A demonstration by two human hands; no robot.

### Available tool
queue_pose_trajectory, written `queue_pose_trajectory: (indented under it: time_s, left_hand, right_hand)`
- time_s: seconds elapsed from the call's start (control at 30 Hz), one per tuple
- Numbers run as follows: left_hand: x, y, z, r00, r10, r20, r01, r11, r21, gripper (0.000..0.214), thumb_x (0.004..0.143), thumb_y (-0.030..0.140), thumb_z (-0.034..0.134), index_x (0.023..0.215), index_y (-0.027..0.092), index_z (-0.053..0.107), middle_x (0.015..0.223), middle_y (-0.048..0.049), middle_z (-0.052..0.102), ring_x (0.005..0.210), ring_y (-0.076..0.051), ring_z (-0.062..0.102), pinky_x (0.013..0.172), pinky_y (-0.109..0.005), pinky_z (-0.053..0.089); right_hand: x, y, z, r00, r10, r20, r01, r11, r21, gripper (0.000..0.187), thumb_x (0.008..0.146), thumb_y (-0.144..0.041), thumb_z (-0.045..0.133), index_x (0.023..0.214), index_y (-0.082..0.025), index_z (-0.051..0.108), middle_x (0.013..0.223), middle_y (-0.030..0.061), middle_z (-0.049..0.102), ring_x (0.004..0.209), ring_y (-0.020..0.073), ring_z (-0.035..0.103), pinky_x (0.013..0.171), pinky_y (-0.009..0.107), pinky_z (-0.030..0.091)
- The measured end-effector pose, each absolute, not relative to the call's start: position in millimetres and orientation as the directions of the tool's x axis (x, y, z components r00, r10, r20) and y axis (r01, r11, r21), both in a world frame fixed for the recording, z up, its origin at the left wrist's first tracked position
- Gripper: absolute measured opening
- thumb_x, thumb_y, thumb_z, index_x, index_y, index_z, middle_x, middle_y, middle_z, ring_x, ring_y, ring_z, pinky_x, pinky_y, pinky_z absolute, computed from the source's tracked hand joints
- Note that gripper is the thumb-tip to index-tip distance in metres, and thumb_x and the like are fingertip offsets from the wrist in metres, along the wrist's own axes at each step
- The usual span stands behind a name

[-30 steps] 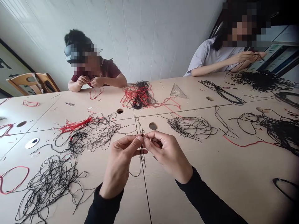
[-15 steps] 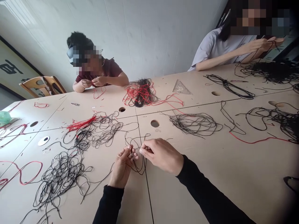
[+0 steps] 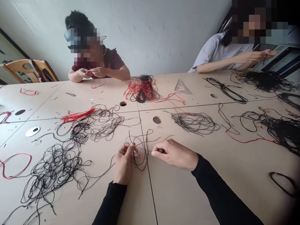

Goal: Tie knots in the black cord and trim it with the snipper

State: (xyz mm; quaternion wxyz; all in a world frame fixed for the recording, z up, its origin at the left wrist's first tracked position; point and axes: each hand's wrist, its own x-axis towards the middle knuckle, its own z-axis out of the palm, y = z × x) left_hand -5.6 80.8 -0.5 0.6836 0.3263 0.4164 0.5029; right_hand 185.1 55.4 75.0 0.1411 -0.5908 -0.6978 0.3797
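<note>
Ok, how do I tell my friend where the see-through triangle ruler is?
Start at the long pale table and look along its far edge. Just right of the big red-and-black thread tangle lies a clear plastic triangle ruler. It is the only flat, pointed, see-through shape among all the soft threads.

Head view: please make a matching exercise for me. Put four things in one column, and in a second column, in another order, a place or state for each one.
Things:
1. Left hand
2. Right hand
3. Clear set square
4. Wooden chair

Places or states:
A. Behind the table, at the far left
B. Flat on the table, near its far edge
C. Pinching a black thread
D. Fingertips bunched, to the right of the thread

Pairs: 1-C, 2-D, 3-B, 4-A
</note>
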Motion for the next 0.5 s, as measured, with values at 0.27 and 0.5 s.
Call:
queue_pose_trajectory:
  time_s: [0.27, 0.5]
  left_hand:
    - [-6.6, 81.0, -4.3, 0.206, 0.95, -0.233, -0.43, 0.302, 0.851, 0.027, 0.081, 0.038, 0.071, 0.079, 0.017, 0.056, 0.071, 0.0016, 0.058, 0.058, -0.01, 0.055, 0.058, -0.025, 0.051]
    - [-7.5, 81.0, -2.0, 0.228, 0.945, -0.233, -0.435, 0.313, 0.844, 0.028, 0.08, 0.038, 0.072, 0.077, 0.014, 0.057, 0.07, 0.0002, 0.058, 0.058, -0.01, 0.056, 0.056, -0.025, 0.052]
  right_hand:
    - [208.4, 7.8, 39.6, 0.111, 0.984, -0.142, 0.703, -0.179, -0.688, 0.031, 0.093, -0.045, 0.049, 0.096, -0.019, 0.066, 0.082, 0.0046, 0.059, 0.075, 0.019, 0.056, 0.072, 0.033, 0.047]
    - [219.6, -7.5, 4.1, 0.239, 0.968, -0.072, 0.776, -0.235, -0.585, 0.024, 0.089, -0.036, 0.052, 0.102, -0.02, 0.064, 0.093, 0.011, 0.063, 0.092, 0.0268, 0.059, 0.084, 0.043, 0.051]
